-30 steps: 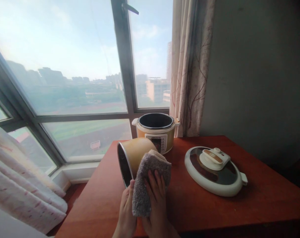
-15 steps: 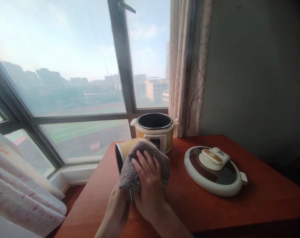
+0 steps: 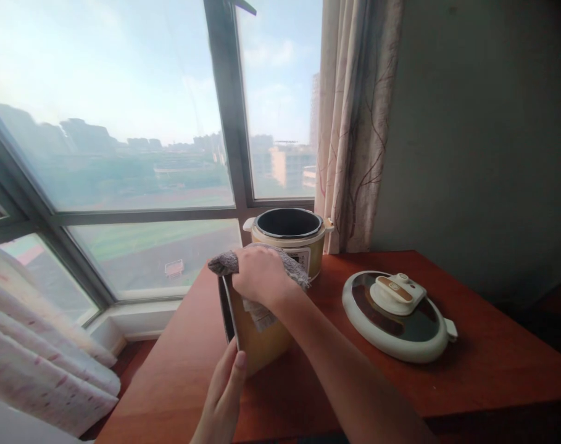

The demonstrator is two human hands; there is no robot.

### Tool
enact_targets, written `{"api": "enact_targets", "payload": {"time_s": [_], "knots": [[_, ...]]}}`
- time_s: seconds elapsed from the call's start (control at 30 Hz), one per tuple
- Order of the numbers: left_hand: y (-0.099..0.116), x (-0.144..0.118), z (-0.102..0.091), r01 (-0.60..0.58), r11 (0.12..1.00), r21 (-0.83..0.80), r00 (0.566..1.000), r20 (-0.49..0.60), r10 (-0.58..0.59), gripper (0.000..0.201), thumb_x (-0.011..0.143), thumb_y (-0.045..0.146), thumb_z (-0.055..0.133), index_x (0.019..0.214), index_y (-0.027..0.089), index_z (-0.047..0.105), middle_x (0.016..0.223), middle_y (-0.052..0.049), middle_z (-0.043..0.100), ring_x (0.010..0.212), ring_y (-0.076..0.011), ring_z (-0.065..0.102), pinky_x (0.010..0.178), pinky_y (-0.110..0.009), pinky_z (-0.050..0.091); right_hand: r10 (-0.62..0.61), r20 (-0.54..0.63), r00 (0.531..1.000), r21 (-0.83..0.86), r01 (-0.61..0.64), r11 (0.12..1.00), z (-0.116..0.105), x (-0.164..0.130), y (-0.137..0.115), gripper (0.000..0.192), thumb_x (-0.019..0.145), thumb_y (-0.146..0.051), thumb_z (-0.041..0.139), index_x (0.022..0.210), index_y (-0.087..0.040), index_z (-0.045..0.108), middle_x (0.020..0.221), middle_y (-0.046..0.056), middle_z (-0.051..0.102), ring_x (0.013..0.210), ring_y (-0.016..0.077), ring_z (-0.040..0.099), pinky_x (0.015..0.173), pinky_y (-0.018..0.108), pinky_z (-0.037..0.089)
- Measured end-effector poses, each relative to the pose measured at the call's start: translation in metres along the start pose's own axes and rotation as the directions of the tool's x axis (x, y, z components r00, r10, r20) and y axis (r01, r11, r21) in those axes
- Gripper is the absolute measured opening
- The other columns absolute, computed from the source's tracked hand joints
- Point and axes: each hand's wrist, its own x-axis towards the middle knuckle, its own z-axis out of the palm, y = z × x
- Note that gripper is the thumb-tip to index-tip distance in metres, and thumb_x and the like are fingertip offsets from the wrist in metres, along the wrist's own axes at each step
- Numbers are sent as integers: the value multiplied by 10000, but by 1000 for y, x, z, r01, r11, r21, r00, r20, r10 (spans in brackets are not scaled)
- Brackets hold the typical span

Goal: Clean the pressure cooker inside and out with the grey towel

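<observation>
A yellow-gold inner pot (image 3: pixel 261 345) with a dark inside is tilted on its side, its opening turned left. My left hand (image 3: pixel 224 385) grips the pot's near rim between thumb and fingers. Bunched under my right hand (image 3: pixel 260 275) is a grey cloth (image 3: pixel 223 263), pressed on the pot's upper side by the rim. My right fingertips are hidden behind the pot and cloth. Just behind stands the electric pressure cooker (image 3: pixel 288 225), open at the top with a dark interior; its control panel is partly covered by the cloth.
On the right of the red-brown table (image 3: pixel 484 376) lies the cooker's lid (image 3: pixel 395 316), handle up. Windows (image 3: pixel 136 160) rise behind and to the left. A patterned curtain (image 3: pixel 358 135) hangs behind the cooker, another curtain (image 3: pixel 34 345) at the left.
My right hand has slid with the cloth up and over to the pot's far upper side near the rim. My left hand has shifted lower on the rim, uncovering the pot's near side.
</observation>
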Motion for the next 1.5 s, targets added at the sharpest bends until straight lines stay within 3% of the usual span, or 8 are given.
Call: {"api": "enact_targets", "payload": {"time_s": [0.1, 0.23, 0.43, 0.67, 0.87, 1.03, 1.37, 1.5], "knots": [[-18, -3, -11, -126, 976, 178, 988, 109, 107, 472, 655, 593, 803, 942, 219, 803, 1057, -108, 775, 1207, -375, 611, 1066, -413, 470, -44, 9, 999, 23, 44, 999, 2, 6, 5, 351, 836, -311, 521, 1130, -191, 670, 1110, 123, 723, 1052, 280, 642, 936, 420, 434], [-30, 1, -19, -364, 863, 350, 888, 410, 209, 379, 814, 535, 683, 974, 213, 802, 1028, -129, 775, 1019, -346, 693, 958, -378, 532, -73, -100, 992, 65, 80, 995, 12, 5, 8, 338, 867, -349, 537, 1145, -193, 647, 1177, 102, 706, 1152, 268, 591, 1066, 447, 349], [-46, 4, -19, -547, 739, 394, 815, 452, 362, 455, 947, 509, 475, 1039, 171, 765, 1000, -133, 768, 901, -291, 712, 823, -345, 570, -48, -263, 964, 182, 98, 978, 28, -27, 10, 434, 903, -363, 547, 1297, -186, 583, 1441, 75, 576, 1370, 250, 443, 1213, 464, 145], [-40, 1, -10, -410, 840, 355, 894, 340, 293, 505, 912, 586, 508, 919, 152, 767, 830, -94, 747, 755, -256, 672, 766, -328, 565, -153, -386, 910, 194, 242, 951, 60, -91, 15, 659, 839, -241, 552, 1483, -215, 416, 1598, 5, 374, 1512, 230, 222, 1247, 470, 11], [-7, 12, -10, -224, 958, 177, 972, 105, 209, 576, 687, 738, 680, 682, 165, 741, 657, -51, 692, 640, -217, 598, 652, -303, 548, -284, -376, 882, 70, 333, 940, 114, -150, 27, 718, 832, -266, 532, 1526, -216, 353, 1629, 5, 312, 1530, 266, 153, 1238, 496, -6], [24, 17, 2, 36, 998, 59, 980, 196, -47, 569, 754, 696, 665, 802, 136, 756, 646, -42, 680, 653, -202, 608, 638, -285, 531, -332, -375, 866, -25, 348, 937, 137, -171, 40, 709, 807, -267, 522, 1504, -205, 405, 1623, 16, 327, 1530, 278, 135, 1235, 484, -7], [20, 21, 7, -28, 997, 72, 971, 237, 10, 637, 741, 739, 650, 833, 119, 765, 683, -60, 688, 687, -210, 606, 635, -272, 510, -328, -469, 820, -8, 368, 930, 96, -139, 41, 562, 833, -184, 515, 1392, -234, 504, 1553, -29, 450, 1516, 227, 187, 1231, 439, 18], [22, 21, 9, -93, 992, 81, 968, 241, 71, 643, 753, 747, 629, 778, 115, 748, 651, -65, 662, 642, -191, 569, 557, -246, 467, -308, -435, 846, 81, 377, 923, 70, -116, 39, 563, 833, -202, 544, 1391, -254, 495, 1546, -28, 461, 1502, 221, 239, 1227, 441, 54]]}}
